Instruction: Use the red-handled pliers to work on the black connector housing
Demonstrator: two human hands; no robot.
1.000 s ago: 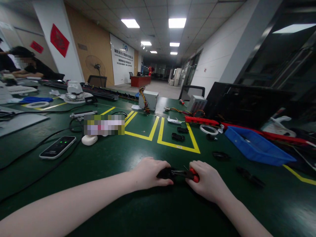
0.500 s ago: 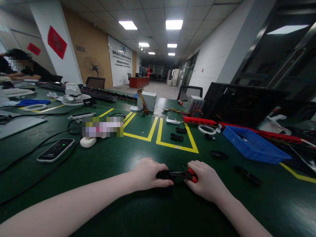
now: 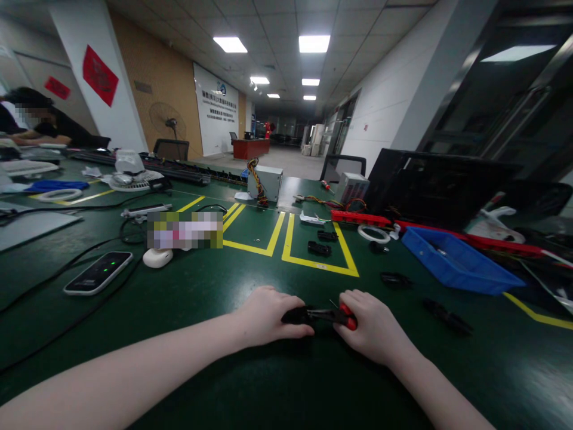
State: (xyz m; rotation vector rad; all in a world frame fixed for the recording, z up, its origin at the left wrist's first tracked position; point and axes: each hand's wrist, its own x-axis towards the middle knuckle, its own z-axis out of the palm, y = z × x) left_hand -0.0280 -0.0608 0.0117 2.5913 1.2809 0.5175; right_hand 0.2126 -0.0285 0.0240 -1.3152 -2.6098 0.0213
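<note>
Near the front middle of the green table, my left hand (image 3: 271, 315) is closed around a small black part (image 3: 295, 315) whose exact kind I cannot make out. My right hand (image 3: 367, 325) grips red-handled pliers (image 3: 329, 316), with their jaws pointing left and meeting the black part. A thin metal piece sticks up beside the pliers, close to my right fingers. Similar black parts lie farther off: one (image 3: 319, 248) inside the yellow taped box, another (image 3: 396, 279) to the right of it, and a longer one (image 3: 447, 316) beyond my right hand.
A blue tray (image 3: 461, 263) stands at the right, before a red strip (image 3: 362, 218) and a black monitor-like panel (image 3: 430, 185). Left lie a phone-like device (image 3: 99, 273), a white case (image 3: 157, 257) and black cables. A metal power supply (image 3: 266, 184) sits behind. Another person sits far left.
The view has shifted very slightly. Both hands keep their grips, and the pliers stay against the black part with hardly any movement.
</note>
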